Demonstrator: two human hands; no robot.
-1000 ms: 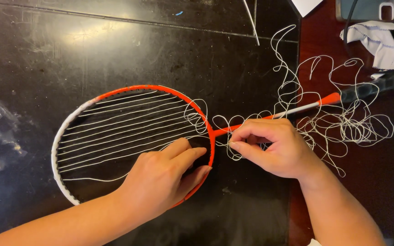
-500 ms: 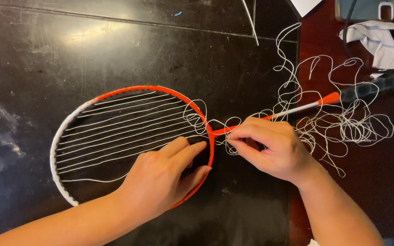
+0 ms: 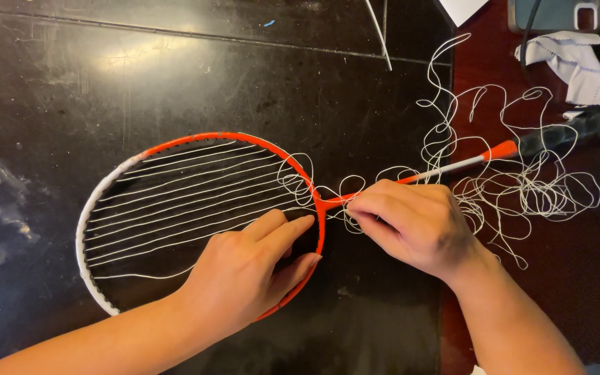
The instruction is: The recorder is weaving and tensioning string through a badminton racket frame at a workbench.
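Note:
A red and white badminton racket (image 3: pixel 175 146) lies flat on a dark table (image 3: pixel 105 76), head to the left, partly strung with white lines. My left hand (image 3: pixel 248 267) rests on the lower right of the head, fingers pressing the frame near the throat. My right hand (image 3: pixel 414 226) sits just right of the throat, over the shaft, with its fingertips pinched on the white string (image 3: pixel 501 187). The loose string spreads in tangled loops around the shaft (image 3: pixel 453 167) and toward the black grip (image 3: pixel 567 132).
A crumpled white cloth (image 3: pixel 574 66) lies at the top right on a reddish-brown surface (image 3: pixel 592 278). A thin white rod (image 3: pixel 380 35) rests at the top middle. A grey device (image 3: pixel 557 10) sits at the top edge.
My right hand's fingers have closed a little more on the string near the throat. The racket and my left hand stay where they were.

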